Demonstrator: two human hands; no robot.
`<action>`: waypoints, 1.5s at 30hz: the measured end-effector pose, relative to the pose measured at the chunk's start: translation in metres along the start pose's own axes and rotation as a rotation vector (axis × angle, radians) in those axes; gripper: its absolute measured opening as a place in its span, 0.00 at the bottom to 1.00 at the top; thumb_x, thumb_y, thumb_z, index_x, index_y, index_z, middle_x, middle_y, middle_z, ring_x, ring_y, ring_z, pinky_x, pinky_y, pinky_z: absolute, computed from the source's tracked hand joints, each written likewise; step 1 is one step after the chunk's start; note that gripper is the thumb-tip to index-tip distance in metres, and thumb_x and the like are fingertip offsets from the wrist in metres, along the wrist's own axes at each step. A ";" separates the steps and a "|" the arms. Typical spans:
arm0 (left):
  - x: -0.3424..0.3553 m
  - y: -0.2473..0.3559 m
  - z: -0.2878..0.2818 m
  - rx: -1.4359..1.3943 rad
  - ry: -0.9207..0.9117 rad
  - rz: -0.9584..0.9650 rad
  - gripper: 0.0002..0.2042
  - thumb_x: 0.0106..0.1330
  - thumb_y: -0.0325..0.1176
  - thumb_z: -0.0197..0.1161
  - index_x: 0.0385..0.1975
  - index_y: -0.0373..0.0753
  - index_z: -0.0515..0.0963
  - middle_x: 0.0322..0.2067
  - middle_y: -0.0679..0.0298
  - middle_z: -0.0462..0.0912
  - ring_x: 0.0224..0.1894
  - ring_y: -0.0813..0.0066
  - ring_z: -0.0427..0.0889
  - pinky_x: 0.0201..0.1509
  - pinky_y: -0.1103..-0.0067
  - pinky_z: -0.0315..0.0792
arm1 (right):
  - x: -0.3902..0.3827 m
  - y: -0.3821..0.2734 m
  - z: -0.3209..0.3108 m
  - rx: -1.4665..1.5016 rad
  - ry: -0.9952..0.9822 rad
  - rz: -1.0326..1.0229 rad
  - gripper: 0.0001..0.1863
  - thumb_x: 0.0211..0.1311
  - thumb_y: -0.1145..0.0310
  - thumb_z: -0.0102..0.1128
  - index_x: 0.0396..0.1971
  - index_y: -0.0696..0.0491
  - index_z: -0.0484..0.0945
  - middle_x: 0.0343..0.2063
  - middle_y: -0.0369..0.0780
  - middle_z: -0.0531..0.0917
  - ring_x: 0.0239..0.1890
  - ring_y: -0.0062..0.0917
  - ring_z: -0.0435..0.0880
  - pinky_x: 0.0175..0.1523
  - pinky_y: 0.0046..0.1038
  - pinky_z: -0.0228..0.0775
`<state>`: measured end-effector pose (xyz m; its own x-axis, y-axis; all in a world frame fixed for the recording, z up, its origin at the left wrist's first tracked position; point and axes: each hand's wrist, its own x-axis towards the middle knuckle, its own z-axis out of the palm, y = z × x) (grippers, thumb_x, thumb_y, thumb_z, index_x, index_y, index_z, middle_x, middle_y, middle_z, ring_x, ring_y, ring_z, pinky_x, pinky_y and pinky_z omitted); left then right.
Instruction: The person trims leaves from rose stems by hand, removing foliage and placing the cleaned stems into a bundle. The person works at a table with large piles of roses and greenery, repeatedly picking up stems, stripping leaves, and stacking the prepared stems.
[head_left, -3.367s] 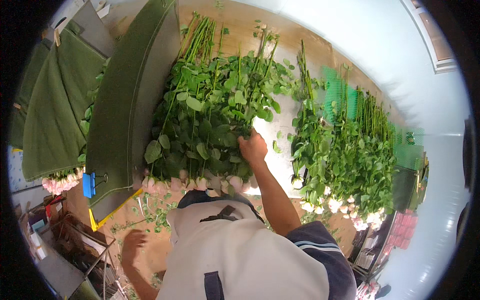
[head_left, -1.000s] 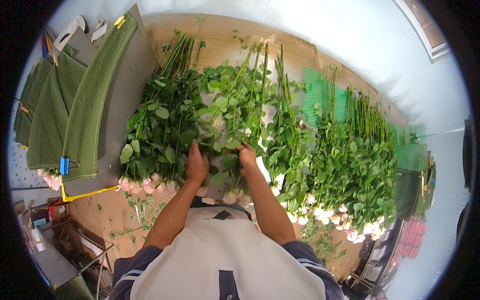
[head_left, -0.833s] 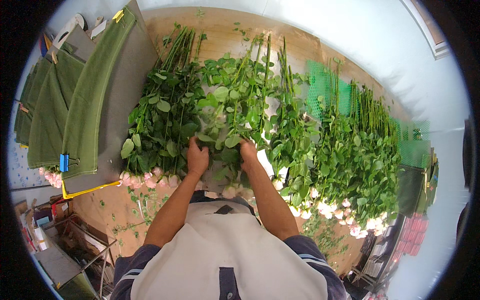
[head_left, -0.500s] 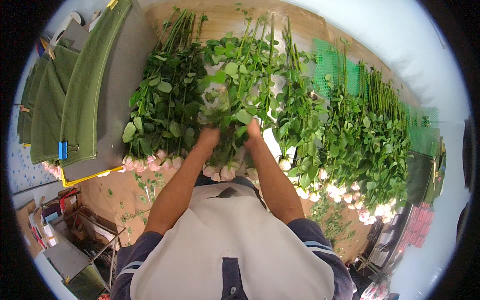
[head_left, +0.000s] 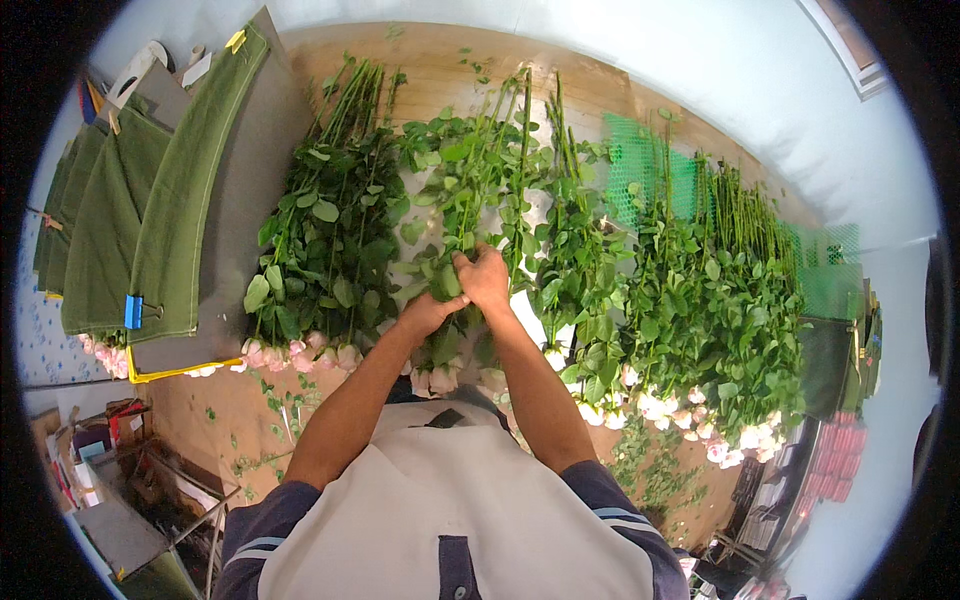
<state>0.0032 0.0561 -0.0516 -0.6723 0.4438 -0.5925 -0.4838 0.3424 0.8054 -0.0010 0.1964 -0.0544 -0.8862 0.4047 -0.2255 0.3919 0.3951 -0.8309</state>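
Note:
My left hand [head_left: 428, 314] and my right hand [head_left: 484, 277] meet at the middle of the table, closed around the leafy stems of a few roses [head_left: 470, 190]. The thumb of the left reaches across toward the right hand. These roses lie with their cut stems away from me and their pink blooms [head_left: 436, 380] close to my body; leaves hide part of the fingers. To the left lies a thick bunch of pink roses [head_left: 335, 215]. On the right are another rose bunch [head_left: 575, 260] and a long row of roses [head_left: 720, 290] with pale pink heads.
Green cloths [head_left: 190, 210] hang over a grey upright panel at the left, one held by a blue binder clip [head_left: 134, 312]. Green plastic mesh [head_left: 625, 160] lies beneath the right-hand stems. Fallen leaves [head_left: 650, 465] litter the brown floor. Pink packets [head_left: 838, 455] are stacked at the far right.
My hands, apart among the leaves before, have come together on the stems, the right one moving left across to the left one. The whole view has shifted slightly.

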 end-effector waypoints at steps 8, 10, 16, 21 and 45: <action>-0.004 -0.010 -0.006 -0.035 0.222 -0.137 0.26 0.67 0.42 0.54 0.62 0.39 0.62 0.60 0.52 0.67 0.61 0.54 0.65 0.61 0.63 0.61 | 0.022 0.008 -0.006 0.764 0.092 0.299 0.17 0.55 0.66 0.48 0.35 0.67 0.73 0.25 0.45 0.78 0.25 0.37 0.74 0.35 0.32 0.68; -0.008 -0.015 -0.011 0.099 0.288 -0.093 0.25 0.67 0.41 0.54 0.62 0.38 0.63 0.59 0.51 0.68 0.59 0.53 0.67 0.60 0.63 0.62 | 0.034 0.003 -0.019 0.988 -0.008 0.256 0.11 0.60 0.66 0.48 0.30 0.60 0.71 0.21 0.42 0.74 0.17 0.28 0.71 0.23 0.29 0.62; -0.051 -0.013 -0.033 0.146 0.353 -0.023 0.22 0.67 0.39 0.52 0.58 0.34 0.68 0.55 0.54 0.73 0.54 0.56 0.72 0.57 0.65 0.64 | 0.059 -0.023 -0.077 0.949 0.133 0.179 0.10 0.64 0.65 0.52 0.36 0.57 0.71 0.19 0.37 0.72 0.16 0.22 0.68 0.20 0.26 0.60; -0.044 -0.003 -0.033 0.038 0.312 -0.181 0.32 0.65 0.47 0.55 0.64 0.35 0.58 0.62 0.50 0.61 0.63 0.53 0.61 0.62 0.61 0.60 | 0.028 -0.008 -0.070 0.532 0.155 0.116 0.14 0.66 0.64 0.50 0.43 0.59 0.74 0.21 0.37 0.75 0.18 0.20 0.70 0.22 0.25 0.61; -0.044 -0.013 -0.030 -0.209 0.211 -0.173 0.16 0.67 0.40 0.55 0.49 0.36 0.73 0.40 0.61 0.78 0.39 0.71 0.76 0.45 0.70 0.70 | -0.005 0.034 0.040 0.323 -0.113 0.078 0.16 0.57 0.61 0.60 0.34 0.61 0.78 0.27 0.36 0.79 0.30 0.23 0.74 0.39 0.28 0.66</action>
<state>0.0222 0.0077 -0.0354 -0.6608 0.2053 -0.7219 -0.6904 0.2108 0.6920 0.0071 0.1751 -0.1014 -0.8857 0.3220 -0.3346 0.3770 0.0780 -0.9229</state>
